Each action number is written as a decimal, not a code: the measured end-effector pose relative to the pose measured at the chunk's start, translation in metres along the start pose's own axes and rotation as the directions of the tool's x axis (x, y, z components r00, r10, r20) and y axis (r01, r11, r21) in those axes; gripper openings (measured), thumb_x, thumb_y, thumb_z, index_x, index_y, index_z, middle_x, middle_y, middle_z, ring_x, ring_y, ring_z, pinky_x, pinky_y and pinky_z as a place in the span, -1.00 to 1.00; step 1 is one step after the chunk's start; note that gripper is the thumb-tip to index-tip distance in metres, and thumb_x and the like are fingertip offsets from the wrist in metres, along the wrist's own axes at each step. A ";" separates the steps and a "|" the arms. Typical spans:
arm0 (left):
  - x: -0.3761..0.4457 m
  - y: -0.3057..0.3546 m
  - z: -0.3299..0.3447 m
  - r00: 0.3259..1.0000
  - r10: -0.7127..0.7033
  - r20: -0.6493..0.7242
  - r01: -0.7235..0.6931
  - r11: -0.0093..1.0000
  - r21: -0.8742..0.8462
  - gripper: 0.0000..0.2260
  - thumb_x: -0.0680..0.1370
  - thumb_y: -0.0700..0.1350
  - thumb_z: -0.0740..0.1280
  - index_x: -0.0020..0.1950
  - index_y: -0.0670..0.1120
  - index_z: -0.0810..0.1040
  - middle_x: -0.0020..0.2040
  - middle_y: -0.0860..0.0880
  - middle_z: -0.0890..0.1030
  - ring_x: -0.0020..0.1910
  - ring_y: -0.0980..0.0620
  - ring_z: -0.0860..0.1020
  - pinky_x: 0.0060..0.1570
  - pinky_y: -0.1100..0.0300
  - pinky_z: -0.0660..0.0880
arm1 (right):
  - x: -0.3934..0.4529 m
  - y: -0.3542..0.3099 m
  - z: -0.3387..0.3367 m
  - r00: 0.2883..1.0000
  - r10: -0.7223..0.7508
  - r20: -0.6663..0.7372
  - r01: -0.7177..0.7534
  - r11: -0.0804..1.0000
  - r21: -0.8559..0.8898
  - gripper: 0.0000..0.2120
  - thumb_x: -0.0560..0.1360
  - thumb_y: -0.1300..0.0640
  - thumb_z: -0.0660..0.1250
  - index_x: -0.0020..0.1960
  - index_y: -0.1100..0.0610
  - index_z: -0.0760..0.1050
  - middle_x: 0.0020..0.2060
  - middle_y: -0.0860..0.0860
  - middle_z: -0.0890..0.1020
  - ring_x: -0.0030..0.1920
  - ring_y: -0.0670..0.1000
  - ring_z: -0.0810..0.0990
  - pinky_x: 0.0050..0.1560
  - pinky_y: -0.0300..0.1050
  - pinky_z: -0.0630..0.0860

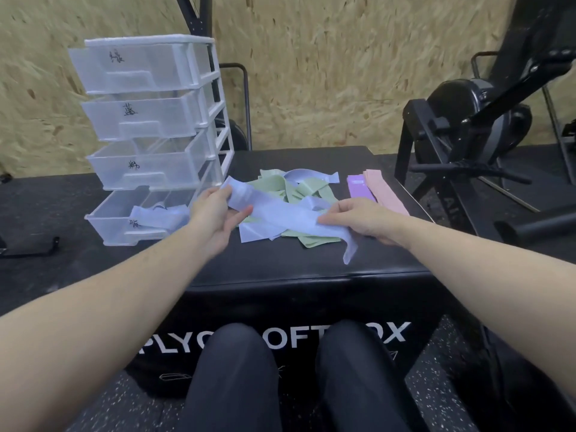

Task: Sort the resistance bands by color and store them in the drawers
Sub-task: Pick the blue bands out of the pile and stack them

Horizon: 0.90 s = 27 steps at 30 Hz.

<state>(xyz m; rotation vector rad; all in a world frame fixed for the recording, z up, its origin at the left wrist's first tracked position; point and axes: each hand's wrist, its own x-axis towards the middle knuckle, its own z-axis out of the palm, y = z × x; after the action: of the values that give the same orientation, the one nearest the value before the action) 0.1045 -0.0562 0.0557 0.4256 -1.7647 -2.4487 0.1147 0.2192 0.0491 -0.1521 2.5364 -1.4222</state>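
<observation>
Knees (pixel 265 369): dark trousers, nearest the camera, against the black box's front.
Box top (pixel 280 260): serves as table.
Blue band (pixel 280 218): stretched above the near middle of the table, long axis left to right, one tail hanging off the right end.
Left hand (pixel 215 210): pinching the band's left end.
Right hand (pixel 361 218): pinching the right part.
Drawer unit (pixel 149 135): far left corner; four drawers pulled out.
Bottom drawer (pixel 124 219): holds blue bands, just left of the left hand, the nearer one.
Green and blue pile (pixel 296 191): beneath the hands.
Purple band (pixel 358 188), pink band (pixel 386 191): right edge.
</observation>
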 end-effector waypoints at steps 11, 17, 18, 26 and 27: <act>0.032 -0.084 -0.045 0.992 0.125 -0.014 -0.083 0.737 0.670 -0.86 0.53 -0.14 0.33 0.07 -0.05 0.48 -0.09 -0.05 0.62 -0.22 0.01 0.53 -0.25 0.15 0.43 | 0.043 0.055 0.002 0.999 0.037 0.033 -0.023 0.934 -0.356 -0.72 0.54 -0.04 0.39 0.23 -0.09 0.52 -0.01 -0.10 0.53 -0.21 0.00 0.55 -0.38 -0.22 0.54; 0.041 -0.107 -0.061 0.963 0.167 0.210 -0.258 0.358 0.897 -0.74 0.56 -0.18 0.18 0.18 0.12 0.42 -0.24 0.00 0.49 -0.27 -0.04 0.49 -0.23 0.07 0.42 | 0.056 0.092 0.019 0.998 -0.042 0.046 0.059 0.875 -0.480 -0.78 0.50 0.04 0.40 0.13 -0.15 0.54 0.18 -0.09 0.59 0.21 -0.02 0.52 0.27 -0.07 0.44; 0.042 -0.109 -0.062 0.956 0.173 0.237 -0.281 0.305 0.910 -0.74 0.57 -0.17 0.16 0.17 0.12 0.44 -0.24 0.02 0.48 -0.26 -0.04 0.49 -0.21 0.06 0.41 | 0.056 0.096 0.020 0.997 -0.071 0.024 0.073 0.880 -0.469 -0.79 0.49 0.05 0.42 0.10 -0.14 0.55 0.14 -0.08 0.60 0.19 -0.01 0.52 0.26 -0.05 0.45; 0.043 -0.113 -0.067 0.935 0.214 0.284 -0.313 0.114 0.943 -0.80 0.57 -0.15 0.19 0.11 0.02 0.53 0.08 0.05 0.36 -0.10 -0.03 0.50 -0.11 0.10 0.44 | 0.046 0.110 0.031 0.897 -0.401 -0.188 0.205 0.753 -0.626 -0.90 0.47 0.08 0.40 -0.02 0.00 0.62 -0.05 -0.08 0.58 0.03 0.05 0.46 0.13 0.04 0.39; 0.044 -0.112 -0.067 0.937 0.211 0.279 -0.309 0.126 0.943 -0.80 0.55 -0.16 0.21 0.11 0.02 0.53 0.11 0.05 0.34 -0.06 -0.03 0.49 -0.09 0.10 0.44 | 0.045 0.109 0.036 0.880 -0.437 -0.186 0.233 0.739 -0.632 -0.91 0.47 0.10 0.39 -0.03 0.01 0.62 -0.07 -0.08 0.58 0.00 0.05 0.46 0.11 0.05 0.41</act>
<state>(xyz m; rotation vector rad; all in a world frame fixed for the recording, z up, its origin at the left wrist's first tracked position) 0.0907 -0.0917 -0.0771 0.0096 -2.9345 -0.6935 0.0821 0.2377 -0.0680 -0.5600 3.3027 -0.7095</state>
